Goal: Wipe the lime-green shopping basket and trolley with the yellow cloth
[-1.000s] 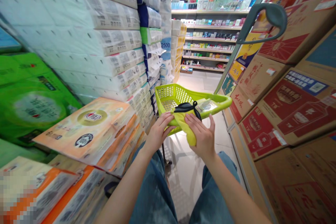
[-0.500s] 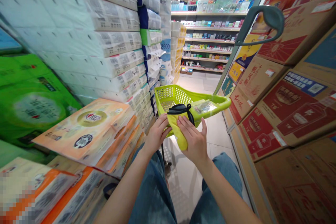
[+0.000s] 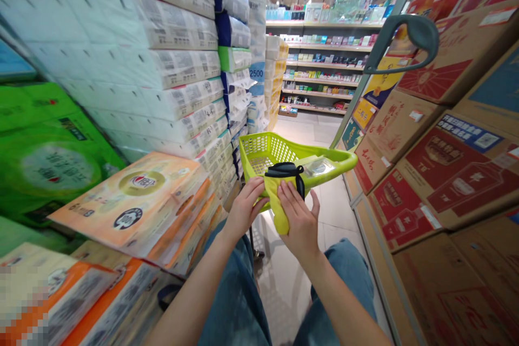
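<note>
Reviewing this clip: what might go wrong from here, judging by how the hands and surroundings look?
The yellow cloth might slip: the right hand lays its fingers over it, with the thumb held apart.

The green basket could bump something, since white packs are stacked on one side of the aisle and boxes on the other.

The left forearm could perhaps brush the orange pack, which appears close beside it.

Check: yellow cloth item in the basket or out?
Out: under the right hand, the yellow cloth item overlaps the near outer side of the basket.
</note>
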{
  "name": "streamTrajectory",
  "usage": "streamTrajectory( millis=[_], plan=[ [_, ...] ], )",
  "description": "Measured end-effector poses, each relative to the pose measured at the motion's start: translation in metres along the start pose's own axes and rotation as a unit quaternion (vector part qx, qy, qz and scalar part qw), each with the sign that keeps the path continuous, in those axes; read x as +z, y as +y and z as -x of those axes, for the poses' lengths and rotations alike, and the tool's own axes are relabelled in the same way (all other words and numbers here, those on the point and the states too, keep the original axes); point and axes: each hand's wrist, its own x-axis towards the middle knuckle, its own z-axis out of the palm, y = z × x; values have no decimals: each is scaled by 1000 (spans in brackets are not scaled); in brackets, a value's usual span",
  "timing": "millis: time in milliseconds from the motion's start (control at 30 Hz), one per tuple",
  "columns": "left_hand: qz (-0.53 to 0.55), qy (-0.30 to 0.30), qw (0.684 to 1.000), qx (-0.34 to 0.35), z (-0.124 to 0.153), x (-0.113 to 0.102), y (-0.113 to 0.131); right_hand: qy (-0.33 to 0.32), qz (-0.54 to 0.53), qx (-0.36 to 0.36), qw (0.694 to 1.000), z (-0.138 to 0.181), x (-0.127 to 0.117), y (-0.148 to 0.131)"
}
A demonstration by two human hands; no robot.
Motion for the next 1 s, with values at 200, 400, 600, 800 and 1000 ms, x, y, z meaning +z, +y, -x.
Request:
streamTrajectory(
  millis=[200,400,600,800,1000],
  plan=[
    [-4,9,1000,15,0,-1,-3,31,50,-3,998,-4,-18,47],
    [-40,23,997,61,-1,0,-1,28,43,16,999,-7,-21,54],
    [-149,46,987,34,10,6,14,40,18,13,999,-8,-18,53],
    [-278,-20,958,-65,16,7,46,57,11,55,997,-9,-9,20],
    [-329,-50,938,-95,16,2,56,20,-20,-17,999,0,4,-8]
  ],
)
